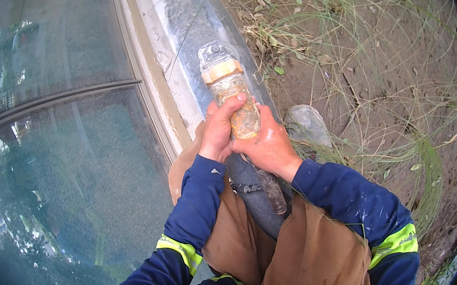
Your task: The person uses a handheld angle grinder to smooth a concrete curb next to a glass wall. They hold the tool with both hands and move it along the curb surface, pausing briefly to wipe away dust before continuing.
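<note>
A dirt-crusted cylindrical tool (225, 86) with a grey metal head and an orange collar points up and slightly left, in front of my knees. My left hand (221, 127) is closed around its left side, the thumb lying over the body. From the other side my right hand (272, 145) wraps the lower end. Both palms hide part of the body. Just below my hands, a thick dark grey piece (249, 181) with a black band lies between my legs. Beside it is a rough brown rod-like piece (272, 193); whether either joins the tool cannot be seen.
Dusty window panes (63, 167) in a frame stand close on my left. A pale ledge (181, 81) runs alongside, with a grey sloping surface under the tool's head. To the right lies brown soil (356, 96) with long grass (414, 132) and a rounded grey object (307, 124).
</note>
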`<state>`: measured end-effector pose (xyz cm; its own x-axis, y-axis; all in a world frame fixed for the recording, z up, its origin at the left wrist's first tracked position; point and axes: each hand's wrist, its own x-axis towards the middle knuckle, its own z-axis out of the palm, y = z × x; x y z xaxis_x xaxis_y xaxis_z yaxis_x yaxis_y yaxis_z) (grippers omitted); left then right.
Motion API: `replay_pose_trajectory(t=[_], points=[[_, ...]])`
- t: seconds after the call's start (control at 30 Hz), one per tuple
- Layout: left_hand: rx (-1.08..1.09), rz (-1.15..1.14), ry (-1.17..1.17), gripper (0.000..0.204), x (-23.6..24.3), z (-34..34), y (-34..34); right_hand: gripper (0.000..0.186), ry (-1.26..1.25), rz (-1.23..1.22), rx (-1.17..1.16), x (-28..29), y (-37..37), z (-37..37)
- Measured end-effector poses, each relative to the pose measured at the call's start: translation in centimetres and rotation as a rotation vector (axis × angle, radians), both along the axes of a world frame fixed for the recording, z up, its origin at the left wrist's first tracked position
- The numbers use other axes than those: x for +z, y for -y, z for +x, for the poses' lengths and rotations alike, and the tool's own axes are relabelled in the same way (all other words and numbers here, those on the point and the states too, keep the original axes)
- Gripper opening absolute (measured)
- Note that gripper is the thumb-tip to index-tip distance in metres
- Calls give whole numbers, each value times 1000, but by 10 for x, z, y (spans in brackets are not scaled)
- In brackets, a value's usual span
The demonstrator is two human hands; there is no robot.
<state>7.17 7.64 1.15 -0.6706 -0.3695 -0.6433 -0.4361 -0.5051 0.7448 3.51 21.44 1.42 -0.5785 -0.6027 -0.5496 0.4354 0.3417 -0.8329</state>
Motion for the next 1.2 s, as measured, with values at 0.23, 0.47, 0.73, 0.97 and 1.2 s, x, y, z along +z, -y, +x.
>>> replay_pose_trajectory(t=[0.23,0.47,0.73,0.97,1.2], points=[[63,-30,-11,37,3,0,-7,94,3,-12,15,-3,-2,-1],[22,-43,-18,37,1,3,-7,97,14,-30,5,-6,-5,3],[37,-61,-1,37,4,3,-12,100,63,-50,3,-8,-8,5],[55,-62,-10,37,5,3,-13,79,83,-53,-11,-7,-8,4],[55,-58,-2,36,3,2,-12,81,75,-29,-4,-3,-8,3]])
